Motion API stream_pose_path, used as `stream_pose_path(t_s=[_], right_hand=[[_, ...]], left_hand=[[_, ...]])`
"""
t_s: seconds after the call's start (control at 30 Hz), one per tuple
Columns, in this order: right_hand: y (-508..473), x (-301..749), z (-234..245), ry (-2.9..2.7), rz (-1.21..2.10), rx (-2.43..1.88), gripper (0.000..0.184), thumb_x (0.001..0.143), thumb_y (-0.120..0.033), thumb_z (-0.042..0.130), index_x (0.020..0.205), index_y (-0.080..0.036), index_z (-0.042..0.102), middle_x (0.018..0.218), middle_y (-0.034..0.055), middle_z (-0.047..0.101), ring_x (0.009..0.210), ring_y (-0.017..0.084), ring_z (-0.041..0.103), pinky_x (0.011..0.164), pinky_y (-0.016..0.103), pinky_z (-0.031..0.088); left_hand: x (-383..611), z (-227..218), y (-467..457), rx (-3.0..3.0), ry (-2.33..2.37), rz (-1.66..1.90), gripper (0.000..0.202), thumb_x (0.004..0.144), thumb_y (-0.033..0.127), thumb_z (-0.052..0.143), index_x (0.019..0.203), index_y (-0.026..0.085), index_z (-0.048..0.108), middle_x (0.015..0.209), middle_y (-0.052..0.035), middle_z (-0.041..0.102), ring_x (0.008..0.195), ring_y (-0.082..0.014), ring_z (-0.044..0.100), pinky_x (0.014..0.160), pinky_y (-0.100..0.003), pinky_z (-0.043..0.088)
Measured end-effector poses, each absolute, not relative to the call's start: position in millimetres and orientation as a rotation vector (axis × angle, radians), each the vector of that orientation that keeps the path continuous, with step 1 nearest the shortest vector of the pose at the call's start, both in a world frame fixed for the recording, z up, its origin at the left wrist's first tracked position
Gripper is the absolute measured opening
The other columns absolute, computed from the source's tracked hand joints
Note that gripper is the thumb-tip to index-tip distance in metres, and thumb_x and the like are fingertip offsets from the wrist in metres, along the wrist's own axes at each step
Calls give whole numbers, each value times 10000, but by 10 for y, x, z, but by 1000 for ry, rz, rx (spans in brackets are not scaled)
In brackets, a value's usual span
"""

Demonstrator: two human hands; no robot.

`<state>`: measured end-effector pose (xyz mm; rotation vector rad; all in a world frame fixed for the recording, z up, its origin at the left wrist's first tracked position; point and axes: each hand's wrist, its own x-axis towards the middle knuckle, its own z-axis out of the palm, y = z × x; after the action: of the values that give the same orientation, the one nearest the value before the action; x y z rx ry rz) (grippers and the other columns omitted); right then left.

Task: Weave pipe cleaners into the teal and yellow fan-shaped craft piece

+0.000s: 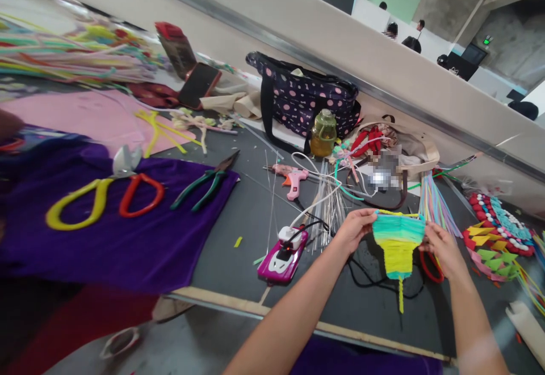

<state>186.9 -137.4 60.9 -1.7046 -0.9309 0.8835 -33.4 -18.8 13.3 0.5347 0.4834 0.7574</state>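
Between my two hands hangs a craft piece (399,247) wrapped in pipe cleaners, teal above and yellow below, with a twisted yellow stem at its bottom. My left hand (360,230) pinches its upper left corner. At the upper right corner, my right hand (438,244) has its fingers closed on the edge. Red scissor handles (431,267) lie behind the right hand, partly hidden. A black cable (366,278) runs on the table behind the piece. Left of my left arm lies a magenta power strip (281,261) with plugs in it.
A pink glue gun (291,177) lies near thin clear sticks (330,207). Pliers (208,182) and yellow-and-red-handled shears (102,193) rest on purple cloth (140,244). Behind stand a green jar (323,133) and a dotted bag (306,96). Colourful craft pieces (496,236) sit at right.
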Motion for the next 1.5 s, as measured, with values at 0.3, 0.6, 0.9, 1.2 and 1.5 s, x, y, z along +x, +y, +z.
stream_pose_path(t_s=[0.3,0.6,0.9,1.2,1.5], right_hand=[[-1318,1588,396,-747,957,-1500,436,634,-499,778,946,-212,674,852,26,704,621,157,618,456,248,516],[-1292,1491,309,-620,941,-1373,400,641,-506,777,903,-217,690,753,21,716,600,193,648,490,286,524],[-1207,1342,162,-622,956,-1280,363,668,-500,758,870,-205,699,781,24,715,666,194,643,622,303,501],[-1242,1353,82,-708,755,-1356,323,722,-500,707,853,-204,695,767,10,696,689,186,606,645,292,472],[-1279,1302,166,-493,1129,-1166,370,616,-423,823,904,-214,722,857,48,736,791,254,676,765,378,517]], left_hand=[[-337,175,-213,606,654,853,348,531,352,850,732,123,681,660,-24,671,563,-117,593,560,-229,465],[-307,206,-262,552,568,871,373,592,323,836,879,132,692,758,-40,709,629,-132,630,634,-237,486],[-209,163,-379,552,538,863,331,620,299,824,848,127,657,755,-65,721,757,-216,686,751,-308,515],[-196,201,-399,629,648,882,344,630,341,813,853,115,679,800,-83,734,806,-244,695,775,-323,527],[-191,159,-425,396,684,606,347,716,401,745,870,97,680,894,-152,737,971,-311,673,921,-404,499]])
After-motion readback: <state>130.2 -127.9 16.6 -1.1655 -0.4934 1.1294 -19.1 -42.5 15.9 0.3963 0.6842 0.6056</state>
